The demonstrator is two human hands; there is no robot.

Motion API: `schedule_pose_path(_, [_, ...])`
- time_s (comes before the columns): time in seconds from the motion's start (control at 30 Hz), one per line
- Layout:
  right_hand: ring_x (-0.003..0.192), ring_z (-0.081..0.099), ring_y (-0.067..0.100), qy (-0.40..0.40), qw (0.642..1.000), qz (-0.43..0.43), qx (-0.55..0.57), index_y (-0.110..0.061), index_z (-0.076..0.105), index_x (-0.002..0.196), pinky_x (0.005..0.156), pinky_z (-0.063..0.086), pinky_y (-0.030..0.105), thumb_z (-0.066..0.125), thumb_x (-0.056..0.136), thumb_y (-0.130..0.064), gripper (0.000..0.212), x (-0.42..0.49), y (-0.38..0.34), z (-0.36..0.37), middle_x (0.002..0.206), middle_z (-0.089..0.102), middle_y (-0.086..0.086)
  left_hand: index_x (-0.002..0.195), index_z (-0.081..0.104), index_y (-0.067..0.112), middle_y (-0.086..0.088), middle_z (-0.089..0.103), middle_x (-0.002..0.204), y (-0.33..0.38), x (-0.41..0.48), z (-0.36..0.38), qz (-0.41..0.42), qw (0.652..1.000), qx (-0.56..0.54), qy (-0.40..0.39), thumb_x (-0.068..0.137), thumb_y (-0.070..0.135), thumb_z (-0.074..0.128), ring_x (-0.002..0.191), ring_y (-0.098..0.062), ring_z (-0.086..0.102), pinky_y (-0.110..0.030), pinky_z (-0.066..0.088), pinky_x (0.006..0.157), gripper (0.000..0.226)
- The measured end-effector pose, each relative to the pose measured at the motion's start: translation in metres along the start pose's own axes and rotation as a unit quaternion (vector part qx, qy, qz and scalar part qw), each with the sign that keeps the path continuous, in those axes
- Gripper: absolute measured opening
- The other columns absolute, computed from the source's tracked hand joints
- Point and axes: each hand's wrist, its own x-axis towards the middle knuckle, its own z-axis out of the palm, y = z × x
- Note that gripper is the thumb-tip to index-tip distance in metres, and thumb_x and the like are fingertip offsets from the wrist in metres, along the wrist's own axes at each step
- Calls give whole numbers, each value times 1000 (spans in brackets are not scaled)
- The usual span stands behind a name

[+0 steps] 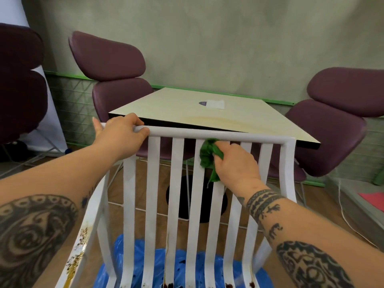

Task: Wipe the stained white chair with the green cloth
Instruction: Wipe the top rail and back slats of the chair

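The white slatted chair [175, 183] stands with its back toward me, pushed against a table. My left hand [120, 134] grips the left end of its top rail. My right hand [234, 163] holds the bunched green cloth [207, 156] against the upper part of the middle slats, just under the rail. Brown and yellow stains speckle the left armrest [80, 246]. Dark brown drips run down one slat and pool at the slat bases near the bottom edge.
A pale square table [187, 109] sits right behind the chair, carrying a small white paper [215, 104]. Purple padded chairs [112, 65] surround it left and right. Blue plastic [133, 265] covers the white chair's seat. A white cable [345, 217] lies on the floor at right.
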Motion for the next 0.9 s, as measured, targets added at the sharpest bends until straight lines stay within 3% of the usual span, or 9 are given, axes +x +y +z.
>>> schedule_pose_path(0.13, [93,63,28,30,997,46,61,-28,61,124,79,55,42,43,104,-41,31,-26,1,-20,107,66,2,150,39,32,-4,39,155,9,-23,-21,15,994,63,-87,106,43,31,151,-28,21,-67,-6,120,46])
schedule_pose_path(0.27, [95,62,21,24,993,62,93,-29,61,127,80,53,36,48,102,-43,31,-62,-2,-38,111,65,-3,159,22,30,3,14,169,-5,-85,-31,38,983,120,-134,106,41,37,156,-22,12,-64,-6,121,57])
schedule_pose_path(0.37, [87,61,13,19,980,94,173,-29,62,121,72,53,34,53,101,-45,27,-96,-6,-43,101,66,-7,148,48,33,4,37,161,-4,-150,-23,10,986,1,-169,104,35,48,145,-20,40,-43,30,120,44])
schedule_pose_path(0.4, [85,62,11,11,970,112,214,-28,62,121,69,52,32,54,101,-44,27,-110,-10,-45,98,66,-7,141,56,33,5,51,151,3,-172,-23,-7,982,-61,-180,103,34,49,129,-16,55,-30,46,105,38])
schedule_pose_path(0.47, [82,63,8,-3,943,150,299,-26,60,119,61,48,23,57,101,-39,22,-136,-19,-51,95,67,-6,133,62,33,8,66,129,18,-202,-20,-39,963,-178,-197,104,35,50,103,-9,65,-16,51,79,32])
schedule_pose_path(0.6, [74,64,6,-33,888,216,405,-25,57,106,48,43,9,60,100,-34,11,-189,-44,-69,89,67,-3,128,61,35,11,66,122,59,-250,-18,-152,872,-397,-244,100,52,52,114,-13,62,-43,52,102,34])
schedule_pose_path(0.7, [76,68,5,-86,870,224,431,-30,60,102,63,55,18,61,100,-35,5,-225,-59,-82,89,71,-5,116,66,27,1,74,113,88,-276,-24,-219,779,-522,-270,101,46,56,104,-20,71,-48,59,93,27])
schedule_pose_path(0.77, [76,69,4,-125,862,215,442,-32,64,101,67,55,19,60,101,-34,4,-246,-65,-91,87,72,-5,109,69,16,-7,77,103,101,-289,-28,-226,771,-537,-259,104,32,54,97,-22,75,-41,62,82,23])
schedule_pose_path(0.9, [79,71,6,-155,841,201,478,-31,71,102,73,57,21,64,98,-37,10,-271,-66,-110,87,76,-7,97,68,14,-21,71,99,112,-305,-39,-195,822,-488,-218,107,33,47,82,-25,67,-39,57,70,30])
